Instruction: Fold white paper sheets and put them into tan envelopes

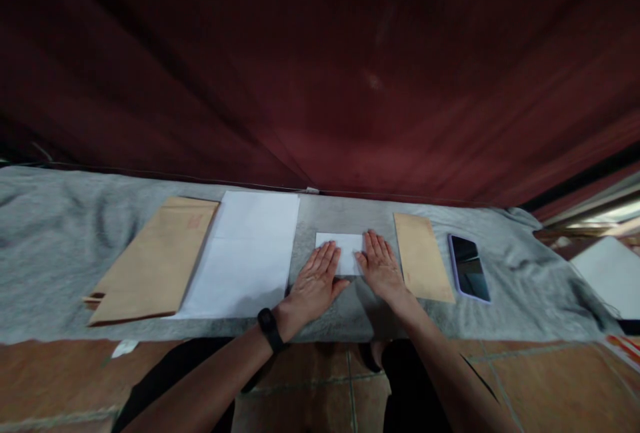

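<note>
A small white folded-looking paper (349,254) lies flat on the grey cloth in front of me. My left hand (316,281) rests palm down on its left edge, fingers stretched out, a black band on the wrist. Across from it, my right hand (381,265) presses flat on the paper's right edge with its fingers extended. Neither hand grips anything. To the left lie large white sheets (250,253), and to the right of my right hand is a brown envelope (424,256).
Large brown paper envelopes (160,259) lie at the left, partly beside the white sheets. A phone in a purple case (469,267) sits right of the small envelope. Grey cloth (520,273) covers the narrow surface, with a dark red curtain-like backdrop (320,86) behind.
</note>
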Motion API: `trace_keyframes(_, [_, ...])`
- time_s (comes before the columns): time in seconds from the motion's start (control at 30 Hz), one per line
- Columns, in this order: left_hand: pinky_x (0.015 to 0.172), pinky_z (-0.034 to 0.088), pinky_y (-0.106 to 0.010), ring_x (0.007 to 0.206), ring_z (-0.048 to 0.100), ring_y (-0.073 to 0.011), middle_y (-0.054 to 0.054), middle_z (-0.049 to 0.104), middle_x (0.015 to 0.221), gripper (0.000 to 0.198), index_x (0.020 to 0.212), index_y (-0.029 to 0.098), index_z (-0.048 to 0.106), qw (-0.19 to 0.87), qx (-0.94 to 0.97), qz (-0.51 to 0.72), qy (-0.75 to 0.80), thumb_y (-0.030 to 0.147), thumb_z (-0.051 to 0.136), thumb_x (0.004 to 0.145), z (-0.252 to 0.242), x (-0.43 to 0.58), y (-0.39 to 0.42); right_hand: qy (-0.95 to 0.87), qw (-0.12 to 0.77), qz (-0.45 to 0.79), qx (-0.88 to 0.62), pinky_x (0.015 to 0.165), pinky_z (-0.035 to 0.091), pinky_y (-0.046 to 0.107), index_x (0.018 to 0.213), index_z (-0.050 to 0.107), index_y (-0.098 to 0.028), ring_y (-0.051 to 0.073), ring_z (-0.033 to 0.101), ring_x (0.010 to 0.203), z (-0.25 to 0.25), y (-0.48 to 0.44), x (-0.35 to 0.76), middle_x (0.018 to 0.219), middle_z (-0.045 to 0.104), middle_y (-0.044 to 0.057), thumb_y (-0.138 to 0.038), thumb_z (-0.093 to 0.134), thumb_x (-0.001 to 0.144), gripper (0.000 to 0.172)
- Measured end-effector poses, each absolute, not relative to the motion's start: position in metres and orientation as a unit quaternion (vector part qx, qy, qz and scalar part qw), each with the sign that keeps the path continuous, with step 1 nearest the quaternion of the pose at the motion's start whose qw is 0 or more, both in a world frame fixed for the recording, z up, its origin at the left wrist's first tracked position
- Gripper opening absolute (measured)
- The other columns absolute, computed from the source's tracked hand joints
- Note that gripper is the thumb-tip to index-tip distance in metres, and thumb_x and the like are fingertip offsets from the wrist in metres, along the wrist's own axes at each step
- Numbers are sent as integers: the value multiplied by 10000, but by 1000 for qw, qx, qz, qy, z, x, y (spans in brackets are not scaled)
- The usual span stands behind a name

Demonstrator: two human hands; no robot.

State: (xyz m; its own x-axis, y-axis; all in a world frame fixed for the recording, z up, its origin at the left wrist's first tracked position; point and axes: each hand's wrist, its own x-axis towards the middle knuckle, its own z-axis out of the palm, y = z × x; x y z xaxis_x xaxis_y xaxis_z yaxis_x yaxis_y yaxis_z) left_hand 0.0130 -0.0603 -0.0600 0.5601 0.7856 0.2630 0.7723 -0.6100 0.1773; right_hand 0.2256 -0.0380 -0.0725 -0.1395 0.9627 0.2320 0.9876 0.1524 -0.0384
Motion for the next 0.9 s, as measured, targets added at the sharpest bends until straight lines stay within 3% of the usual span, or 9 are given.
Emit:
trace_keyframes(0.13, [1223, 299, -489, 1515, 258, -306, -222, 341, 1597, 645, 1508, 45, 358, 5, 874, 157, 461, 442, 448, 1009, -62, 12, -58, -752, 131, -54, -644, 1196, 282, 533, 1515, 399, -40, 315, 356, 1468, -66, -39, 216, 1580, 385, 195, -383, 291, 1056, 583])
trace_keyframes(0.37, [1221, 303, -476, 1508, 279, -298, -201, 354, 1597, 562, 1510, 65, 381, -5, 862, 146, 486, 258, 417, 984, -64, 13, -51, -829, 187, 21, -527, 1233, 299, 426, 1577, 281, -106, 203, 262, 1520, -63, -57, 184, 1618, 345, 117, -354, 283, 1069, 566])
trace_keyframes(0.57, [1213, 317, -473, 1508, 277, -301, -202, 349, 1599, 554, 1503, 73, 399, -14, 856, 152, 494, 214, 417, 968, -66, 10, -46, -831, 180, 1, -526, 1237, 289, 452, 1570, 305, -124, 210, 279, 1514, -73, -58, 186, 1611, 359, 119, -340, 343, 1059, 556])
trace_keyframes(0.73, [1205, 325, -490, 1508, 279, -302, -208, 368, 1587, 542, 1497, 63, 401, -24, 845, 169, 507, 260, 402, 992, -67, 7, -41, -819, 172, -27, -546, 1231, 283, 442, 1538, 372, -106, 223, 295, 1507, -73, -54, 192, 1606, 362, 131, -366, 364, 1059, 546])
trace_keyframes(0.9, [1225, 279, -491, 1514, 268, -296, -201, 362, 1592, 577, 1507, 71, 388, -27, 837, 163, 522, 328, 441, 994, -66, 7, -39, -814, 154, -28, -559, 1225, 277, 468, 1564, 321, -118, 238, 290, 1508, -74, -51, 199, 1612, 341, 143, -381, 379, 1052, 578])
